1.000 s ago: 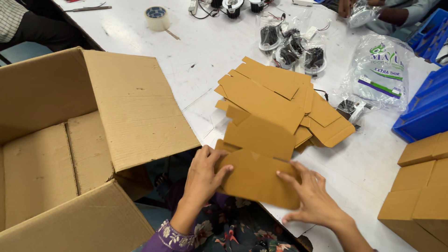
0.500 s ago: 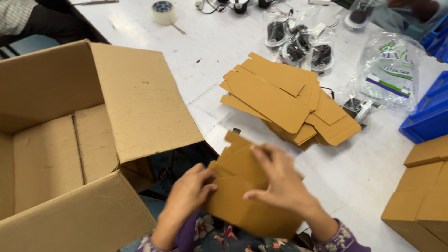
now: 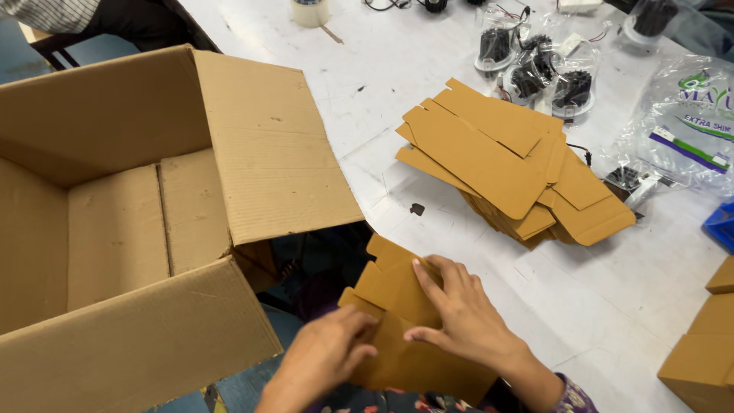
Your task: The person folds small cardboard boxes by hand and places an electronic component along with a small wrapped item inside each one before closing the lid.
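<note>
Both of your hands are on one flat cardboard blank (image 3: pixel 397 321), which sits low in the head view, just off the near edge of the white table (image 3: pixel 612 306) and over your lap. Your right hand (image 3: pixel 459 317) lies on top of it with the fingers (image 3: pixel 428 283) stretched forward, pressing down on the upper flap — the palm covers the middle of the sheet. Your left hand (image 3: pixel 325 359) grips the blank's left edge, fingers curled over it and the thumb side hidden beneath, so the sheet is pinched there. The blank itself is tilted, with its notched flaps pointing up and away from you. To your left stands a large open carton (image 3: pixel 138 229), its flaps spread wide — one flap rests on the table edge, near the blank but not touching it. Farther out on the table, well apart from your hands, lies a loose stack of the same brown blanks (image 3: pixel 497 153), fanned and overlapping. Beyond that stack are several small black parts in clear bags (image 3: pixel 535 69), with a larger printed plastic bag (image 3: pixel 680 122) to their right. A roll of tape (image 3: pixel 310 11) stands at the far edge, and folded small boxes (image 3: pixel 707 344) sit at the right edge.
</note>
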